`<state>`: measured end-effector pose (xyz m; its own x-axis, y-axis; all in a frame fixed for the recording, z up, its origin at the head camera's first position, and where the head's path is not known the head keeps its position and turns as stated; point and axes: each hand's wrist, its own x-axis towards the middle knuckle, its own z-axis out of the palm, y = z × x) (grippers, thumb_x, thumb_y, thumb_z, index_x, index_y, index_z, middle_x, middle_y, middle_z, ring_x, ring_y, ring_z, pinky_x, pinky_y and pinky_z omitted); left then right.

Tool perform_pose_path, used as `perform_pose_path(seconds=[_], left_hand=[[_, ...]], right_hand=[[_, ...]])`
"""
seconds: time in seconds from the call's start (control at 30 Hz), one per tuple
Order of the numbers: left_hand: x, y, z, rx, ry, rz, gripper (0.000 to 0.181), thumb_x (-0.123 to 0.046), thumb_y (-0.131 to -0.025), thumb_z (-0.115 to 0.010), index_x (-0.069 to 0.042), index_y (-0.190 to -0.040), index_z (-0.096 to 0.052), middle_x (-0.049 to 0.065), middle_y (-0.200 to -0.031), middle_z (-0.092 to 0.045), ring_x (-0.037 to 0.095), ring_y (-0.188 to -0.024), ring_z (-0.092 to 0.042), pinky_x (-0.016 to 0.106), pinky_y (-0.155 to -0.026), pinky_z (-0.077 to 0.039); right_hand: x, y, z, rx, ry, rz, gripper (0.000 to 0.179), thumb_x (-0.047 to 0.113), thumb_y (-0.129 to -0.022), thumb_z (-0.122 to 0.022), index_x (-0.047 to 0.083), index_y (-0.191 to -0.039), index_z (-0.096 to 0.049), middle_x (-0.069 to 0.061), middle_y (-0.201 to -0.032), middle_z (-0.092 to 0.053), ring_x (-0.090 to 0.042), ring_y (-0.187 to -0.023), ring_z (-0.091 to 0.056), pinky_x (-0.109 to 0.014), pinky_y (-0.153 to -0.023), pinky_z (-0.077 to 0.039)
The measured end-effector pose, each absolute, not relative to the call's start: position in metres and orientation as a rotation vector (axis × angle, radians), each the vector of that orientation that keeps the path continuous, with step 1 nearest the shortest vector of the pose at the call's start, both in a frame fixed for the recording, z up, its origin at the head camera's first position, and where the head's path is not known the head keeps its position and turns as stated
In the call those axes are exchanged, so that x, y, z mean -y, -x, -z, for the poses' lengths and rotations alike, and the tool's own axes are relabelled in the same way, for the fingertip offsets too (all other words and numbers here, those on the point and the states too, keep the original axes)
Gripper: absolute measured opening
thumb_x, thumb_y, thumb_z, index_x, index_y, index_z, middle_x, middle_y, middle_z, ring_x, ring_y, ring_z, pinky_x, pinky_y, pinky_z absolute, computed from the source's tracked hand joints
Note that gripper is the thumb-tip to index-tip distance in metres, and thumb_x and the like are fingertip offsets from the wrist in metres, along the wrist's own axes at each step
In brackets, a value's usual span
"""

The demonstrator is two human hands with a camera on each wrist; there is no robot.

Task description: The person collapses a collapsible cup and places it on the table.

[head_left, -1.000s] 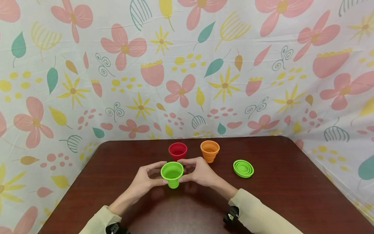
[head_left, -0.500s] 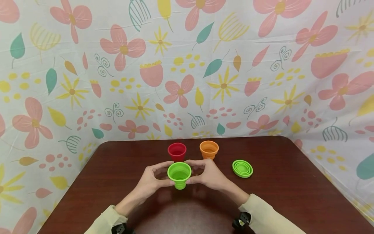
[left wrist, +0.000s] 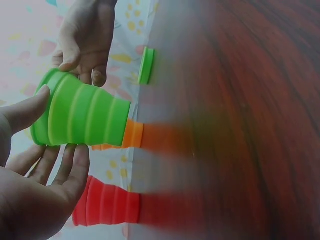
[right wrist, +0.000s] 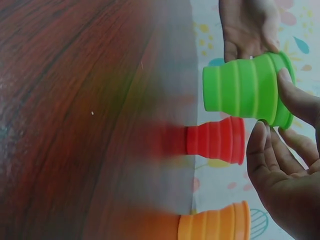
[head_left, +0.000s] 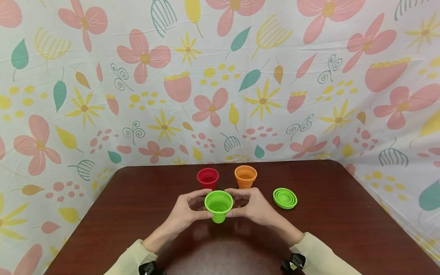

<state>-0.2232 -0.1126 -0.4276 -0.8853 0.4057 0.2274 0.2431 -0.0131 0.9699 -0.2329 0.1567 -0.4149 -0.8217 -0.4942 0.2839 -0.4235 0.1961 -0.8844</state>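
Observation:
A bright green collapsible cup (head_left: pixel 219 202), fully extended and upright, is held up between both hands. My left hand (head_left: pixel 187 210) grips its left side near the rim, thumb in front and fingers behind. On the opposite side, my right hand (head_left: pixel 251 206) grips it the same way. Both wrist views show the ribbed wall of the green cup (left wrist: pixel 85 112) and its base raised over the tabletop. Just behind it in the head view stands a red collapsible cup (head_left: pixel 207 177), its lower part partly hidden by the left fingers.
An orange collapsible cup (head_left: pixel 245 176) stands extended at the back, right of the red one. Further right lies a second green collapsible cup (head_left: pixel 285 198), folded flat. The dark brown table (head_left: pixel 154 183) ends at a floral cloth (head_left: pixel 213 76) behind it.
Both hands have carried the green cup a little to the right. The red, orange and flattened green cups have stayed where they were.

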Motion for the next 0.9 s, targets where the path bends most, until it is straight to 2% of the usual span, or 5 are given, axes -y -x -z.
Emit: perform_pose_path(seconds=[0.2,0.47,0.63,0.9], left_hand=[[0.107,0.223,0.426,-2.115,-0.688,-2.037,0.064,0.000,-0.084,-0.088,-0.003,-0.143,-0.064,0.018,-0.132,-0.068,0.039,-0.121,-0.062,0.039,-0.101,-0.058],[0.100,0.223,0.426,-2.096,-0.685,-2.058,0.064,-0.001,-0.084,-0.088,-0.002,-0.143,-0.063,0.017,-0.131,-0.069,0.033,-0.119,-0.064,0.038,-0.100,-0.058],[0.097,0.223,0.424,-2.091,-0.691,-2.059,0.063,-0.001,-0.084,-0.088,-0.004,-0.142,-0.064,0.017,-0.130,-0.070,0.034,-0.119,-0.064,0.038,-0.100,-0.058],[0.094,0.222,0.424,-2.102,-0.690,-2.047,0.064,0.001,-0.084,-0.087,-0.002,-0.143,-0.063,0.018,-0.131,-0.069,0.038,-0.120,-0.062,0.037,-0.099,-0.058]], right_hand=[[-0.162,0.233,0.414,-2.362,0.958,1.741,0.060,0.011,-0.083,-0.091,0.005,-0.139,-0.068,-0.012,-0.107,-0.077,-0.030,-0.090,-0.073,-0.036,-0.078,-0.063],[-0.168,0.230,0.411,-2.395,0.913,1.724,0.060,0.014,-0.084,-0.091,0.005,-0.138,-0.069,-0.009,-0.106,-0.078,-0.028,-0.089,-0.073,-0.035,-0.076,-0.062],[-0.171,0.229,0.410,-2.401,0.916,1.721,0.060,0.014,-0.084,-0.091,0.005,-0.138,-0.069,-0.009,-0.106,-0.078,-0.028,-0.090,-0.073,-0.037,-0.076,-0.063],[-0.176,0.228,0.410,-2.400,0.908,1.723,0.060,0.014,-0.084,-0.091,0.004,-0.139,-0.068,-0.009,-0.106,-0.078,-0.027,-0.090,-0.073,-0.032,-0.075,-0.062]])
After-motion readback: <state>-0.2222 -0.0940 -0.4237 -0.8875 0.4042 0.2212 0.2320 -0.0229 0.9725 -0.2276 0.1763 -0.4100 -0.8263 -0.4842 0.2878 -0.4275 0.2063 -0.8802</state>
